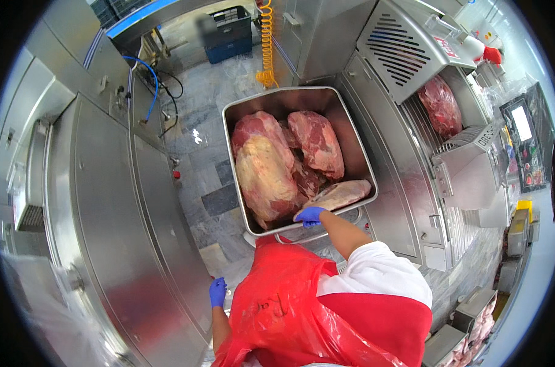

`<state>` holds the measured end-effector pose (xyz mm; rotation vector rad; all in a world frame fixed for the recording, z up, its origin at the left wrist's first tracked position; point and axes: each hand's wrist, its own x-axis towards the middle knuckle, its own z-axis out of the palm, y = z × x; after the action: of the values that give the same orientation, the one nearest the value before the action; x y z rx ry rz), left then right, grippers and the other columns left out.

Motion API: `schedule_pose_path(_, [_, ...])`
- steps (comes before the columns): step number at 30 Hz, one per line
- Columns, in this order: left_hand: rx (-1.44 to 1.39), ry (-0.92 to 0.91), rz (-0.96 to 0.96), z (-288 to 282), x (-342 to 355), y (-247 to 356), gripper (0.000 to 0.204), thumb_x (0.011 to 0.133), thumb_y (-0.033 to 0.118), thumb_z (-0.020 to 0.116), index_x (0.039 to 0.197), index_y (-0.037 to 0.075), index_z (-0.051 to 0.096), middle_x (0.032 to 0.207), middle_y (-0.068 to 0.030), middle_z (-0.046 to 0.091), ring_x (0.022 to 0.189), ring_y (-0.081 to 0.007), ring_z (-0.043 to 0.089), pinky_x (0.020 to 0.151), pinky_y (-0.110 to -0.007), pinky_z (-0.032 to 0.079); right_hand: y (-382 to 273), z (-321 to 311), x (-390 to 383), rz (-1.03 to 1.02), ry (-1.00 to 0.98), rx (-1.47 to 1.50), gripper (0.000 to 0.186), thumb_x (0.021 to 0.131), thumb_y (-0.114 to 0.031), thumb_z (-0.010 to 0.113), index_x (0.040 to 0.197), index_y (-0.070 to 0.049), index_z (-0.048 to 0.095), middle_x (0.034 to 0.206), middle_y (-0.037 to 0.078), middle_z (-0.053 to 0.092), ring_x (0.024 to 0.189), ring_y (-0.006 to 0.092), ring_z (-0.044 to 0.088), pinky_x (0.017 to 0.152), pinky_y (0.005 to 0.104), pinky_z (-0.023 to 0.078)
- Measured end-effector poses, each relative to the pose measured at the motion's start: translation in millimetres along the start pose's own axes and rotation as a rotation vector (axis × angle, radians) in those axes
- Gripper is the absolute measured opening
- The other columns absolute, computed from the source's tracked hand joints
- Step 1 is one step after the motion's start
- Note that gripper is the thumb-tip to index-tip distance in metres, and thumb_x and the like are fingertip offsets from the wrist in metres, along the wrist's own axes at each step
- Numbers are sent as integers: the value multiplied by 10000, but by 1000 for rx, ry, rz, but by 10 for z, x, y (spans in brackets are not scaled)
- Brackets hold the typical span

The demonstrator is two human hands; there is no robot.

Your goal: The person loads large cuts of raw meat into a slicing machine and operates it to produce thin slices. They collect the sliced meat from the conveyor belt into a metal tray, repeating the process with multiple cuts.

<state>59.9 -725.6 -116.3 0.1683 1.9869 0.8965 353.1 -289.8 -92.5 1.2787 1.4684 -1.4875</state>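
head view: the right hand [310,215], in a blue glove, was curled over the near rim of a large steel bin [357,160], fingers closed on that edge right beside a flat pale cut of meat [341,194] that leaned on the same rim. the grip looked, as a judgement, like one for steadying or pulling the wheeled bin rather than for lifting meat, since the fingers wrapped the metal and not the cut. the pale cut lay at about one o'clock from the hand, touching or nearly touching it; i could not tell which. deeper in the bin, at eleven to twelve o'clock from the hand, sat a big fat-capped joint [265,174] and a redder joint [316,142], piled against each other, probably because the deep walls kept heavy pieces together.

the left hand [217,292], also gloved blue, hung low at the person's side by the red plastic apron [277,309], well apart from the bin, near a steel cabinet [115,232]; its fingers seemed loosely bent and held nothing. at two o'clock from the right hand, another red piece of meat [440,105] rested inside a steel machine [406,52], beside the bin.
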Motion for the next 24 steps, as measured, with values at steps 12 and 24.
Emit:
schedule_pose_path(12, [284,-236,63,-725,1764,1246,261,877,249,546,911,3,625,720,-70,604,632,-143,569,585,-289,477,-886,-231,703,-375,391,7,467,802,-500,591,727,-49,686,633,91,623,534,182,566,520,314,469])
schedule_pose_path(24, [515,-509,90,-1165,4100,3226,206,863,224,547,874,29,615,681,-59,595,567,-146,552,524,-278,456,-1535,566,1166,-88,132,473,399,853,-476,505,918,-114,660,719,36,606,579,193,561,552,355,466])
